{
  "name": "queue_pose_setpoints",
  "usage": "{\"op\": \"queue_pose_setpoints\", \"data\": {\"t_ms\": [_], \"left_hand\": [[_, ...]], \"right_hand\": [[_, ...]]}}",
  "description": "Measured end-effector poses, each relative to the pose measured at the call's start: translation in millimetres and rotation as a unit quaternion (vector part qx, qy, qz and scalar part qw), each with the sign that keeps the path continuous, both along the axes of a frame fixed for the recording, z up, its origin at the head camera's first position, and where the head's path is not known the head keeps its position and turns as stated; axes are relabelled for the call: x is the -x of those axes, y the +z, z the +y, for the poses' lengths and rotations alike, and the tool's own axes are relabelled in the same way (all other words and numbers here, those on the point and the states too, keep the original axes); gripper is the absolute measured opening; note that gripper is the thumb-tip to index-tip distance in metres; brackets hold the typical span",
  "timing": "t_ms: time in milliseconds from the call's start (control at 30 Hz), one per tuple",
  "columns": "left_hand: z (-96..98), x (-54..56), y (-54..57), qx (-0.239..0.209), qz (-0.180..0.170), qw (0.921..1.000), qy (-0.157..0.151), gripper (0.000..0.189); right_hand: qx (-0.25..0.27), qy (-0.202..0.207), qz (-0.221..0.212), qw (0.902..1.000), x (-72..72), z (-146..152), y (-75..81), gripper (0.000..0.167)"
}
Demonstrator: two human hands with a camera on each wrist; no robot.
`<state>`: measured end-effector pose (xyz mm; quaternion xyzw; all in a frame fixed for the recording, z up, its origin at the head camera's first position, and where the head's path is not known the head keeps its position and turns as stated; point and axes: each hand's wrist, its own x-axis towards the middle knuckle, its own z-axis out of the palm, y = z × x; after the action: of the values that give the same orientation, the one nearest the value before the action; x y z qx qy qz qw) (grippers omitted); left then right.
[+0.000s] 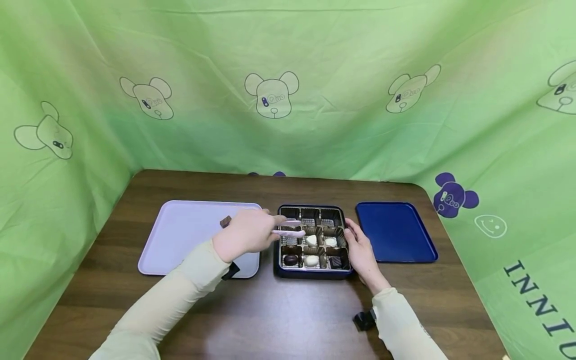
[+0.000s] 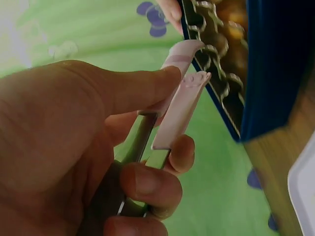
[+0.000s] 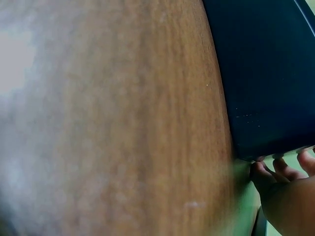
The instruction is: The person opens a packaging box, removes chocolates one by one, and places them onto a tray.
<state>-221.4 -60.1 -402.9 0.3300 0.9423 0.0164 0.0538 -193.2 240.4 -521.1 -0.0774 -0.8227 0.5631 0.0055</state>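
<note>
My left hand (image 1: 249, 230) grips a pair of tongs (image 2: 179, 105), metal with pale pink tips, thumb on one arm and fingers curled round the other. The tips stand apart with nothing between them, over the left middle part of a dark blue chocolate box (image 1: 312, 274). Gold-and-black compartments divide the box; white chocolates (image 1: 311, 260) and dark ones (image 1: 290, 260) sit in the middle and front rows, and no chocolates show in the back row. My right hand (image 1: 362, 252) rests along the box's right side, fingertips (image 3: 280, 162) against its wall.
Left of the box lies a lavender tray (image 1: 180, 240) with a brown chocolate (image 1: 225, 221) on it, partly behind my left hand. A dark blue tray (image 1: 396, 232) lies to the right. Green printed cloth (image 1: 202, 135) hangs behind the wooden table (image 1: 288, 315).
</note>
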Motion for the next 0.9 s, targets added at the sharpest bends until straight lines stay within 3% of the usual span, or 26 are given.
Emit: {"op": "queue_pose_setpoints", "data": {"t_ms": [267, 533, 767, 900], "left_hand": [[28.9, -3.6, -4.3, 0.031, 0.016, 0.9987, -0.037, 0.037], [60.4, -2.7, -0.4, 0.109, 0.019, 0.9938, 0.005, 0.011], [84.6, -2.2, -1.3, 0.170, 0.007, 0.9852, 0.025, 0.018], [90.8, -0.8, -6.8, 0.176, -0.001, 0.9839, 0.031, 0.019]], "right_hand": [[0.007, -0.002, 0.000, 1.0000, -1.4, -2, -2.0, 0.046], [0.012, 0.000, 0.005, 0.9999, -0.3, 0, 0.9, 0.046], [0.009, 0.001, 0.007, 0.9999, -0.4, 0, 0.9, 0.046], [0.007, 0.000, 0.004, 1.0000, -0.3, 0, 0.8, 0.047]]}}
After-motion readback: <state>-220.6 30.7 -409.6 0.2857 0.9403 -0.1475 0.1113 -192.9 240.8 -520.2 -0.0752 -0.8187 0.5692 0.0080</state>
